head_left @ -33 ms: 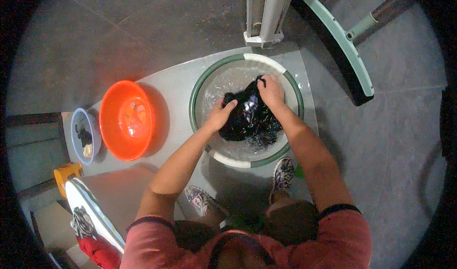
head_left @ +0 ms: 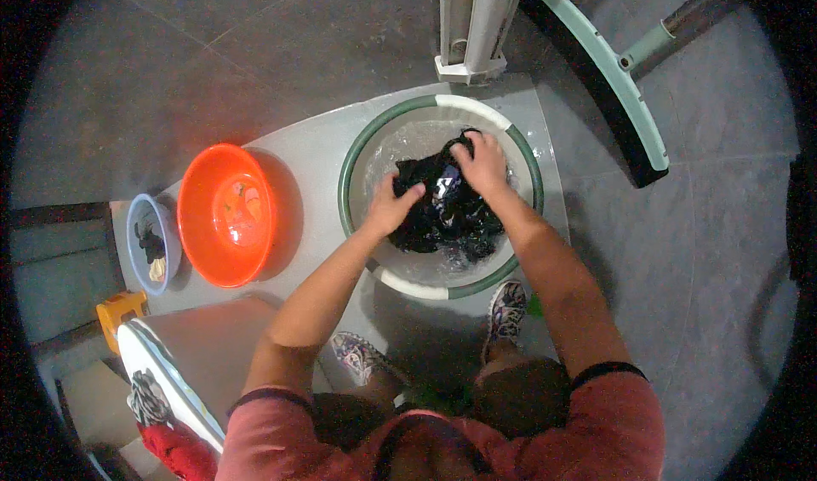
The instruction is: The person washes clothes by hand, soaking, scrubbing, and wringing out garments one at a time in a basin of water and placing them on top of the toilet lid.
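Note:
A dark, wet piece of clothing (head_left: 430, 224), mostly black with a pale patch, lies bunched in water inside a round basin (head_left: 347, 175) with a green and white rim. My left hand (head_left: 394, 205) grips the cloth at its left edge, thumb on top and the other fingers partly hidden. At the far right of the bundle, my right hand (head_left: 482, 162) has its fingers curled around a gathered part of the same black clothing. Both hands are within the basin's rim.
Left of the basin stands an orange basin (head_left: 191, 226), then a small blue basin (head_left: 134, 247) with black and cream cloth. A white pole base (head_left: 468, 71) is just beyond the rim. A floor squeegee (head_left: 608, 85) lies far right. Red cloth (head_left: 174, 451) hangs at lower left.
My right hand has shifted slightly left, and its fingers sit differently on the cloth. The left hand has moved a little left. The wet clothing has changed folds.

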